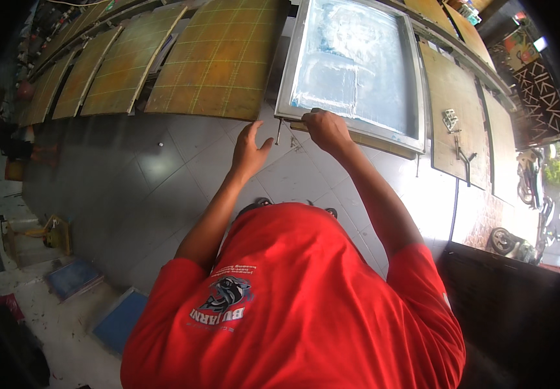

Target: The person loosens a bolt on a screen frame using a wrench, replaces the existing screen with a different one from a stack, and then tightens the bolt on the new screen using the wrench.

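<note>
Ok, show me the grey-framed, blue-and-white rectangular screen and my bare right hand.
Grey-framed, blue-and-white rectangular screen [355,68]: head view, middle of its panel.
Bare right hand [326,129]: head view, back of the hand.

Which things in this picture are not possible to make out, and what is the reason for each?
All in the head view:
Right hand: what, if anything, it grips is hidden by its curled fingers.
Framed screen: far edge cut off by the picture's top.
Feet: mostly hidden by the red shirt.
Reddish round thing, far left: too small and blurred to identify.
</note>
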{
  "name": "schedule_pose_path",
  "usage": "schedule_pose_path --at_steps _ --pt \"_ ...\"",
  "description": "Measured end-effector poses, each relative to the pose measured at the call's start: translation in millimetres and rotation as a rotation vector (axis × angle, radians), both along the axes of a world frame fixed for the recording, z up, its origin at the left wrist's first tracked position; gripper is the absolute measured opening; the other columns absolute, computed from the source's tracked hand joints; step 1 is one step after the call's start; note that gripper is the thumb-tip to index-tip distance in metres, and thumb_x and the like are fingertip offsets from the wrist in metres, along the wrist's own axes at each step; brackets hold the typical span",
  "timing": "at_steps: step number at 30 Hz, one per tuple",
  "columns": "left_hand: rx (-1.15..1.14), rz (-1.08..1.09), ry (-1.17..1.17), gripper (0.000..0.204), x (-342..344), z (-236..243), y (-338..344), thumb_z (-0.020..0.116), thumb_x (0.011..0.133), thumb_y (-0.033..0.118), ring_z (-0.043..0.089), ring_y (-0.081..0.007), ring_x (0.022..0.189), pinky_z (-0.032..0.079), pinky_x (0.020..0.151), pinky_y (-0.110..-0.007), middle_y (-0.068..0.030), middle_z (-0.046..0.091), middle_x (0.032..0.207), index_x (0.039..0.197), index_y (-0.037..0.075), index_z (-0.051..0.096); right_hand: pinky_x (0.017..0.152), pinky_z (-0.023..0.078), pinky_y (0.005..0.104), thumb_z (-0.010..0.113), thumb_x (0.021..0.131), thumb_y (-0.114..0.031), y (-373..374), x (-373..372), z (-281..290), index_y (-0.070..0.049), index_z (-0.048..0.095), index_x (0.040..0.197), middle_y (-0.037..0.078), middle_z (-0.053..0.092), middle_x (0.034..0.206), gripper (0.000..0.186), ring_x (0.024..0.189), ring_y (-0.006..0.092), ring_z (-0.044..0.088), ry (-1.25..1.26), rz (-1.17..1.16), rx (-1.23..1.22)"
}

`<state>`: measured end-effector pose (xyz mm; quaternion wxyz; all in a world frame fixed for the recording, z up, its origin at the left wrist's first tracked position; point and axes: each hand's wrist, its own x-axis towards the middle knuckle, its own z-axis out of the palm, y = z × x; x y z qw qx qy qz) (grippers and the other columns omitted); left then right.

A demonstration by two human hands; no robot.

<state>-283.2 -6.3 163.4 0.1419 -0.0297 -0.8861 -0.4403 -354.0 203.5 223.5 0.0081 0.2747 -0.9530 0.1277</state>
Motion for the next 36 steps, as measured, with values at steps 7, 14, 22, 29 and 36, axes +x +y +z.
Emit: schedule_pose_path --at_steps 7,14,22,29,36 --pt "-0.129 -0.154 0.078 0.045 -17.0 15.0 -23.6 0.068 0.076 0.012 0.05 -0.0338 0.112 0.04 0.095 -0.04 -0.018 0.054 0.118 0.117 0.002 0.051 0.066 0.051 0.0405 0.049 0.078 -0.005 -25.3 -5.8 5.3 -0.005 0.063 0.082 0.015 0.062 0.084 0.014 0.079 0.032 0.063 0.001 0.022 0.156" --pt "-0.212 -0.319 0.15 0.047 -44.6 20.4 -21.8 0.067 0.075 0.01 0.049 -0.0337 0.112 0.039 0.094 -0.041 -0.0172 0.052 0.118 0.118 0.003 0.048 0.068 0.053 0.0348 0.057 0.077 -0.008 -47.8 -7.0 18.6 -0.007 0.065 0.081 0.011 0.063 0.084 0.009 0.079 0.0261 0.064 0.11 0.127 0.278" --pt "-0.097 -0.425 0.133 0.047 -65.7 -0.1 -16.6 0.07 0.071 0.007 0.05 -0.034 0.111 0.041 0.094 -0.039 -0.019 0.051 0.12 0.112 0.0 0.049 0.067 0.052 0.0356 0.06 0.076 -0.008 -72.4 -21.4 29.5 -0.004 0.062 0.077 0.015 0.062 0.081 0.004 0.078 0.0277 0.063 0.009 0.153 0.305" --pt "-0.194 -0.328 0.096 0.048 -59.4 -1.6 -14.8 0.068 0.075 0.012 0.047 -0.0326 0.116 0.04 0.096 -0.039 -0.0143 0.048 0.128 0.118 0.003 0.048 0.068 0.05 0.0404 0.061 0.078 -0.014 -26.5 -11.0 8.2 -0.004 0.063 0.082 0.015 0.061 0.083 0.011 0.079 0.0339 0.061 -0.056 -0.051 -0.054" --pt "-0.145 -0.305 0.105 0.049 -55.8 -8.6 -13.0 0.068 0.075 0.011 0.047 -0.0327 0.117 0.04 0.097 -0.038 -0.0148 0.047 0.13 0.119 0.001 0.048 0.07 0.05 0.0403 0.06 0.077 -0.01 -35.2 -8.0 13.6 -0.005 0.063 0.083 0.014 0.061 0.086 0.009 0.081 0.0316 0.062 0.017 -0.003 0.001"
